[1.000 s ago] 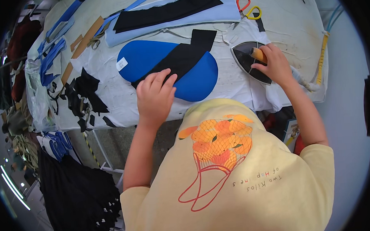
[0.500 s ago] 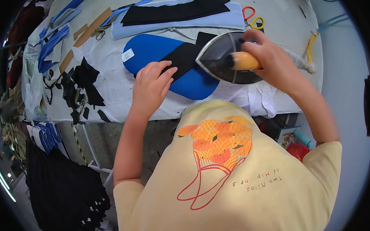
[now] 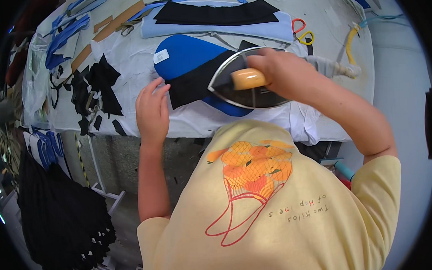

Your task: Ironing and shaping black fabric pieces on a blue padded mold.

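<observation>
My right hand (image 3: 283, 74) grips the wooden handle of a dark iron (image 3: 245, 88) set down on a black fabric strip (image 3: 194, 80). That strip lies across a blue oval fabric piece (image 3: 183, 54) on the white-covered table (image 3: 140, 56). My left hand (image 3: 152, 111) rests flat on the white cover just left of the strip's near end, fingers together and holding nothing. The iron covers the right part of the blue piece.
A long black piece on a pale blue one (image 3: 220, 16) lies farther back. Red and yellow scissors (image 3: 302, 30) sit at the back right, beside the iron's wrapped cord (image 3: 336, 67). Black scraps (image 3: 93, 89), blue strips (image 3: 67, 35) and brown card strips (image 3: 107, 28) crowd the left side.
My right hand lifted the iron from the table's right side and brought it left and down onto the black strip. My left hand slid left off the strip.
</observation>
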A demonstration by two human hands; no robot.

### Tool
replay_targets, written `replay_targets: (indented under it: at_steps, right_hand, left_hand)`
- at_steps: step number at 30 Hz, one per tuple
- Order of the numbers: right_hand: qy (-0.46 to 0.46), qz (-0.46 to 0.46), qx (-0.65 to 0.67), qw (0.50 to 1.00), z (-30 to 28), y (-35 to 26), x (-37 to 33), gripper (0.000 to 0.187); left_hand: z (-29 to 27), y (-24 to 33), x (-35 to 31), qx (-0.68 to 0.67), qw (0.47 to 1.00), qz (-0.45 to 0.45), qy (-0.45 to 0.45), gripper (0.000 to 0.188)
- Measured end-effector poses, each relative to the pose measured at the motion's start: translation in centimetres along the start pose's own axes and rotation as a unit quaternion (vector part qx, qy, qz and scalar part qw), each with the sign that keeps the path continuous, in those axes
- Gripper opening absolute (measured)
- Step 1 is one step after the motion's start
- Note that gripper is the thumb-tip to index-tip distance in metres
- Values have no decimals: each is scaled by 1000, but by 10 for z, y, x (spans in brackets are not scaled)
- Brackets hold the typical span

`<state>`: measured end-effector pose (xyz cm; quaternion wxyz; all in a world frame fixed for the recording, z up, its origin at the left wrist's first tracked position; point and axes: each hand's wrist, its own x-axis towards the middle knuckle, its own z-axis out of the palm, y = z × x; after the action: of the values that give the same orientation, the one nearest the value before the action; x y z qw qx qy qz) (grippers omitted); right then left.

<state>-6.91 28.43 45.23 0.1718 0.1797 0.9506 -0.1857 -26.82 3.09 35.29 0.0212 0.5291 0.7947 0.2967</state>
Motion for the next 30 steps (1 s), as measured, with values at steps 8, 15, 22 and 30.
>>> replay_targets:
  at_steps: [8,15,22,30]
  right_hand:
    - [33,209,91,973,31,100,-74,37]
    - [121,288,53,948,118,149,-91,45]
    - [281,-46,48,957,96,78,6,41]
    - [367,1,-59,929,89,118,42,9]
  left_hand:
    - [35,-9,-30,-496,787,-366,-21,54]
    - [18,4,-14,-481,787,-385,-25,52]
    - [8,21,-4,-400,843,-358,15,47]
    - [29,51,7,-318,900,-297,29,43]
